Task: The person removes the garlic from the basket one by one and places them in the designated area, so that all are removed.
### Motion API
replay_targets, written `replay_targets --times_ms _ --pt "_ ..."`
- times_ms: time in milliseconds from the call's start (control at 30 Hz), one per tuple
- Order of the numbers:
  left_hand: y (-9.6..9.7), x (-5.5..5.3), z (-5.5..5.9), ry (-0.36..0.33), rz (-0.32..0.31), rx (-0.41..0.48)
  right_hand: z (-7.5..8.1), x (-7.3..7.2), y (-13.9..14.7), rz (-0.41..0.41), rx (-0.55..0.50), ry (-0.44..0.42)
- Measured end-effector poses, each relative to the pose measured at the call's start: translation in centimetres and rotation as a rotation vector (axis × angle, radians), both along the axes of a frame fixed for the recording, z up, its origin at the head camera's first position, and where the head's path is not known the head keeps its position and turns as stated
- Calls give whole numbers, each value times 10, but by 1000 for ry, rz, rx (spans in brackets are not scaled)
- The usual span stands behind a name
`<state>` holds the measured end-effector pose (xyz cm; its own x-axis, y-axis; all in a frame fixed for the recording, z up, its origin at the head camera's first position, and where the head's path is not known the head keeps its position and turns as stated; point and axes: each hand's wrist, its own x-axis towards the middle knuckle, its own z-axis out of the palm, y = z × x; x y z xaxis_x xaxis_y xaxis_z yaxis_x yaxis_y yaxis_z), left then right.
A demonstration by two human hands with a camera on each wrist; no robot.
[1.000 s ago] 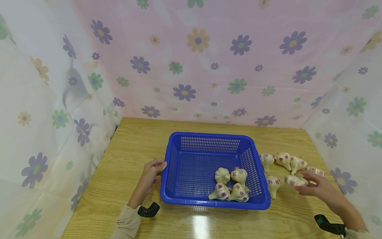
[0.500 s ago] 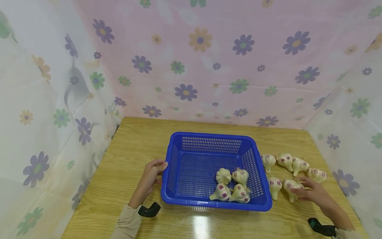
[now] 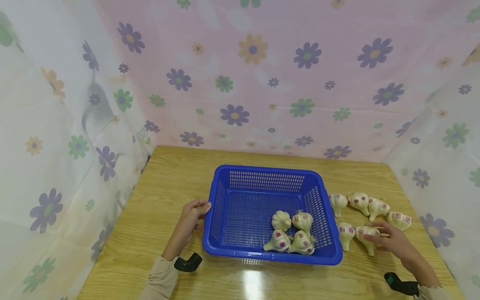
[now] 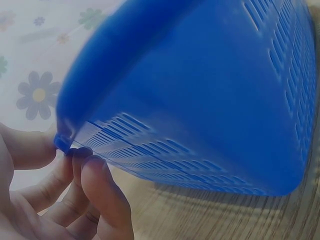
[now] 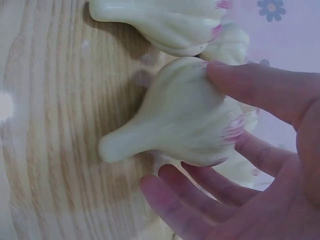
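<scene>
My left hand (image 3: 189, 221) grips the left rim of a blue plastic basket (image 3: 258, 166), thumb on top and fingers under the edge. In the left wrist view the basket wall (image 4: 190, 100) is tilted up before the hand. On the right, my right hand (image 3: 395, 241) has its thumb and fingers around the bulbous end of a garlic bulb (image 3: 365, 235). The right wrist view shows the thumb on one side of this garlic bulb (image 5: 185, 115) and fingers on the other, its stem pointing away. Several garlic bulbs (image 3: 279, 241) lie in the basket's front right corner.
More garlic bulbs lie on the wooden table (image 3: 176, 171) right of the basket: one by its wall (image 3: 338, 203), a pair (image 3: 376, 207) farther back, one (image 3: 399, 219) beyond my hand. Flowered cloth (image 3: 232, 75) encloses the table at the back and sides.
The garlic bulb at my right hand has come down nearer the front, its stem turning toward me and slightly right. My left hand keeps its grip on the basket.
</scene>
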<state>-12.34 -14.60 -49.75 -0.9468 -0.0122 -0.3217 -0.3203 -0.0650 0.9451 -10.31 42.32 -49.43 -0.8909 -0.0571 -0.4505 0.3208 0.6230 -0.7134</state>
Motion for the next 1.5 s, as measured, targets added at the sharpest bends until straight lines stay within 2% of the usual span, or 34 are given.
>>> replay_targets --times_ms 267,633,833,967,1067,1200,1400,1500 --pt "-1 -4 -2 -5 -10 9 11 0 -1 58 93 90" --pt "-1 -4 0 4 -26 16 25 2 -17 70 169 246" --pt "0 -4 0 0 -16 21 33 -1 -33 91 250 358" --pt "0 -3 2 1 -19 20 42 -6 -44 96 285 488" --pt "0 -3 3 3 -14 2 53 -9 -55 103 270 573" --pt "0 -3 2 2 -5 -21 67 -11 -73 112 221 611" --pt "0 -1 1 2 -7 -7 83 -16 -102 172 151 634" --pt "0 0 -1 5 -2 0 89 -20 -116 221 114 600"
